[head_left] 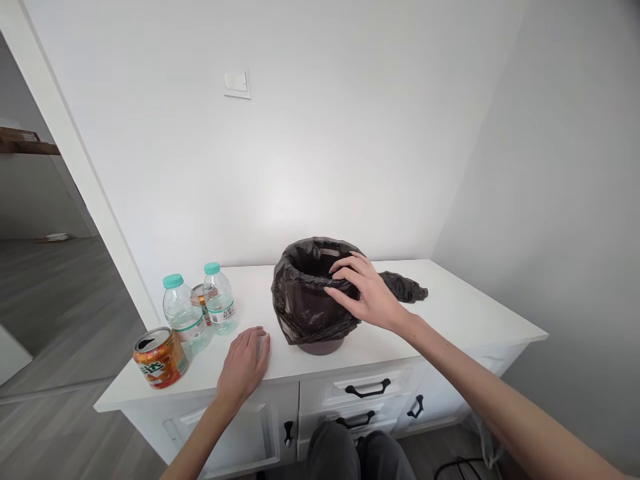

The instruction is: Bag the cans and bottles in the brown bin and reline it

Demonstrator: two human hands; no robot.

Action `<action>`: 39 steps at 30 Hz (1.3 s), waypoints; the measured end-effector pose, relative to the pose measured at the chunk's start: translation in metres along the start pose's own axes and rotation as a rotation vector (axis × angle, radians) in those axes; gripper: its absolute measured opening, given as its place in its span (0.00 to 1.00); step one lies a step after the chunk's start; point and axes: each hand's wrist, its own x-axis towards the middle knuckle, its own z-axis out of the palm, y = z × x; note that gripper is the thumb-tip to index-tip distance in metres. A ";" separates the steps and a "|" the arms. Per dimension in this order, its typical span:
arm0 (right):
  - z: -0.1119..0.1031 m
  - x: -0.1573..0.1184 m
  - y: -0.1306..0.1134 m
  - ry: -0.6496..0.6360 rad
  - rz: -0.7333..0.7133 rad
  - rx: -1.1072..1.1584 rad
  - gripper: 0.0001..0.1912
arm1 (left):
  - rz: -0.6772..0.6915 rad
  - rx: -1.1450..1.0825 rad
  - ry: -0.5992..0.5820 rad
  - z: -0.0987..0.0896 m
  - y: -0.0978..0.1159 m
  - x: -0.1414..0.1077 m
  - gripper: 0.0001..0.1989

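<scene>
A bin (321,347) stands upright on the white cabinet top, lined with a black plastic bag (307,310) folded over its rim. My right hand (361,287) is at the bin's right rim, fingers apart, with the thumb outside and the other fingertips over the opening. My left hand (245,360) rests on the cabinet top left of the bin, holding nothing, its thumb slightly apart from the fingers. Farther left stand two clear bottles with teal caps, one bottle (185,313) nearer and another bottle (220,300) behind. An orange can (161,358) is at the left front edge.
A second can (201,300) stands partly hidden between the bottles. A crumpled black bag (404,287) lies right of the bin. The white cabinet top (450,320) ends at a front edge above drawers with black handles. A wall rises behind it.
</scene>
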 end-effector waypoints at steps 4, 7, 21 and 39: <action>0.003 -0.014 -0.003 -0.021 0.044 0.041 0.22 | -0.005 -0.004 -0.004 0.000 0.002 0.000 0.17; 0.011 -0.051 0.012 0.080 0.223 0.116 0.31 | -0.002 -0.001 -0.008 0.001 0.003 0.000 0.17; 0.081 -0.178 0.110 0.049 0.954 0.410 0.16 | 0.006 0.059 -0.011 0.007 0.002 0.002 0.13; 0.079 -0.187 0.110 0.042 0.931 0.403 0.15 | 0.222 0.585 0.207 -0.140 0.019 0.116 0.21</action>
